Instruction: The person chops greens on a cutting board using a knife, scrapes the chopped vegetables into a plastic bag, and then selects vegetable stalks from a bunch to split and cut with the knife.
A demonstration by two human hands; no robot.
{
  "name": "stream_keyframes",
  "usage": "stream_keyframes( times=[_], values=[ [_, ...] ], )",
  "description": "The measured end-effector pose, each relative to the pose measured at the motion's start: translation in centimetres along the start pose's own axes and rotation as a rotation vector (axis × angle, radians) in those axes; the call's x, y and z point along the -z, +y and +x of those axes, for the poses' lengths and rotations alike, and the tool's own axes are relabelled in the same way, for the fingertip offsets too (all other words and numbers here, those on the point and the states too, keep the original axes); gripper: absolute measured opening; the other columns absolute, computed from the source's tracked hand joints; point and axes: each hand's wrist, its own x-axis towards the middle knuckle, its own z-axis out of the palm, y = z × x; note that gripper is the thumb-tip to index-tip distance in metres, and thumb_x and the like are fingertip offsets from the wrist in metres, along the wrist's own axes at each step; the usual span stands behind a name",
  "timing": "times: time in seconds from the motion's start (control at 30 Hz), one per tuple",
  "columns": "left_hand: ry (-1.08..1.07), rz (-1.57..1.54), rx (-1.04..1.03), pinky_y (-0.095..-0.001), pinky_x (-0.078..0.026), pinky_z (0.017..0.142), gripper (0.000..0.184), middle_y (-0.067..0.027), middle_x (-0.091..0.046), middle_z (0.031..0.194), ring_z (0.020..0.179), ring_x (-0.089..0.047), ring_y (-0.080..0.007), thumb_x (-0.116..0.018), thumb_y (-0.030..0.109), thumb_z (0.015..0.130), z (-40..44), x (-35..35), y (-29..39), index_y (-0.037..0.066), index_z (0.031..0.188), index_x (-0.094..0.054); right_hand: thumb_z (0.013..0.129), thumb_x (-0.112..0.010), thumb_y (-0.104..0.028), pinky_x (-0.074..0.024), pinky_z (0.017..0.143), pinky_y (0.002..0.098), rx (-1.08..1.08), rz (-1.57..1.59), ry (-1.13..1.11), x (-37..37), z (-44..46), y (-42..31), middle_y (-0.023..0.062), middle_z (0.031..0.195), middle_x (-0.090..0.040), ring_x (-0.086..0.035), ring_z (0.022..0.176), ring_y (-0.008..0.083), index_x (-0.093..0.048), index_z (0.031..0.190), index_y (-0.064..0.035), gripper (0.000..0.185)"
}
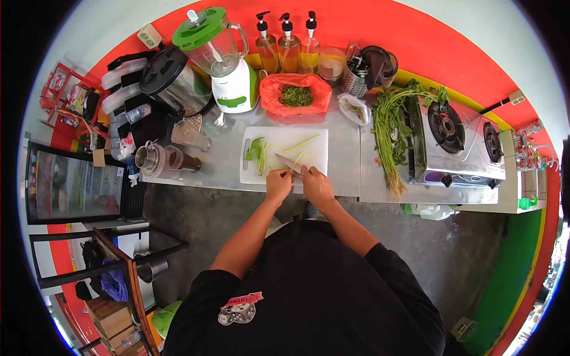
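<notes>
Both hands are at the front edge of a white cutting board (255, 171). My right hand (317, 185) is closed on a knife (287, 161), whose blade points up and left over the board. Close beside it, my left hand (278, 183) has its fingers pinched together near a thin green stem (298, 158); what lies between the fingertips is too small to make out. Cut green stems and leaves (256, 149) lie on the board's left part. Another stem (303, 143) lies above the knife.
Behind the board sits a red plastic bag (270, 95) of chopped greens, with a blender (231, 89) to its left. Long leafy greens (387, 136) lie right of the board beside a gas stove (457, 142). Jars and a pitcher (190, 136) stand left.
</notes>
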Motion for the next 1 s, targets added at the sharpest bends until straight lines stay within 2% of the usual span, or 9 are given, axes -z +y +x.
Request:
stream_keyframes(
  times=[0.07, 0.2, 0.27, 0.53, 0.63, 0.7, 0.73, 0.83, 1.0],
  values=[
    [0.001, 0.012, -0.011, -0.0343, -0.05, 0.059, 0.023, -0.0121, -0.07, 0.067, 0.059, -0.066, -0.0193, -0.061, 0.015, 0.089, -0.3, 0.0, -0.2, -0.002, 0.084, -0.076, 0.096, -0.059, -0.015, -0.0588, 0.073, 0.0407, -0.023, -0.126, -0.07, 0.0, 0.2, -0.2, 0.015, 0.094, -0.064, -0.07, 0.084, 0.0315, -0.061, 0.122, 0.0004, 0.031],
    [0.015, -0.027, -0.029, -0.033, -0.05, 0.059, 0.023, -0.0118, -0.07, 0.067, 0.06, -0.066, -0.0182, -0.061, 0.014, 0.089, -0.8, -0.4, -0.7, -0.002, 0.085, -0.076, 0.095, -0.06, -0.016, -0.0586, 0.072, 0.0419, -0.041, -0.1, -0.039, -0.2, 1.3, 0.5, 0.0155, 0.095, -0.064, -0.07, 0.084, 0.0325, -0.061, 0.122, -0.0007, 0.031],
    [0.005, -0.028, -0.029, -0.0327, -0.05, 0.06, 0.022, -0.0116, -0.07, 0.066, 0.06, -0.066, -0.0176, -0.061, 0.014, 0.089, -0.8, -0.2, -0.5, -0.002, 0.085, -0.076, 0.096, -0.059, -0.015, -0.0565, 0.069, 0.047, -0.024, -0.057, -0.022, -0.6, 1.8, 0.6, 0.0179, 0.092, -0.064, -0.068, 0.08, 0.0378, -0.06, 0.121, -0.003, 0.028],
    [0.018, -0.086, -0.03, -0.0315, -0.05, 0.059, 0.022, -0.0104, -0.069, 0.065, 0.06, -0.066, -0.0154, -0.063, 0.015, 0.089, -1.8, 2.1, -2.0, -0.002, 0.086, -0.076, 0.097, -0.058, -0.017, -0.0571, 0.072, 0.0469, -0.076, -0.042, -0.055, 0.2, 2.2, 0.7, 0.0175, 0.096, -0.066, -0.069, 0.082, 0.0381, -0.061, 0.122, -0.0044, 0.029],
    [0.083, 0.018, -0.064, -0.0327, -0.05, 0.06, 0.022, -0.0122, -0.069, 0.067, 0.06, -0.066, -0.0176, -0.065, 0.017, 0.089, -2.1, 3.9, -1.3, -0.002, 0.087, -0.076, 0.096, -0.059, -0.019, -0.0578, 0.073, 0.0453, -0.051, -0.022, -0.041, 0.4, 2.1, 1.0, 0.0168, 0.099, -0.066, -0.069, 0.084, 0.0366, -0.062, 0.124, -0.0039, 0.031],
    [0.248, 0.135, -0.247, -0.0349, -0.049, 0.06, 0.022, -0.0146, -0.07, 0.068, 0.059, -0.066, -0.0223, -0.066, 0.018, 0.089, -1.4, 4.9, -0.7, -0.002, 0.088, -0.076, 0.096, -0.059, -0.019, -0.0575, 0.073, 0.0456, -0.004, 0.023, -0.017, 0.7, 1.8, 1.1, 0.0172, 0.098, -0.066, -0.069, 0.084, 0.037, -0.063, 0.123, -0.0037, 0.031],
    [0.243, 0.123, -0.227, -0.0385, -0.051, 0.063, 0.021, -0.0172, -0.07, 0.072, 0.066, -0.068, -0.0288, -0.068, 0.018, 0.089, -1.0, 5.4, -0.4, -0.001, 0.088, -0.076, 0.096, -0.059, -0.019, -0.0566, 0.074, 0.0461, -0.003, 0.074, -0.034, 1.0, 1.7, 1.1, 0.0183, 0.097, -0.066, -0.068, 0.084, 0.0375, -0.064, 0.122, -0.0028, 0.031],
    [0.399, 0.256, -0.285, -0.0416, -0.052, 0.068, 0.02, -0.0177, -0.071, 0.079, 0.074, -0.068, -0.0327, -0.069, 0.019, 0.088, 1.4, 6.1, -1.4, 0.0, 0.089, -0.076, 0.095, -0.061, -0.019, -0.0545, 0.073, 0.0466, 0.018, 0.177, -0.06, 1.9, 1.6, 1.2, 0.0203, 0.094, -0.066, -0.067, 0.081, 0.0381, -0.066, 0.12, -0.0011, 0.031],
    [0.369, 0.37, -0.301, -0.0462, -0.053, 0.079, 0.023, -0.0171, -0.07, 0.088, 0.082, -0.067, -0.0352, -0.073, 0.022, 0.086, 3.4, 6.9, -1.5, 0.002, 0.096, -0.076, 0.093, -0.065, -0.014, -0.0519, 0.072, 0.0462, -0.03, 0.325, -0.042, 4.0, 2.5, 1.2, 0.0216, 0.088, -0.066, -0.065, 0.076, 0.0387, -0.069, 0.117, 0.001, 0.029]
  ],
)
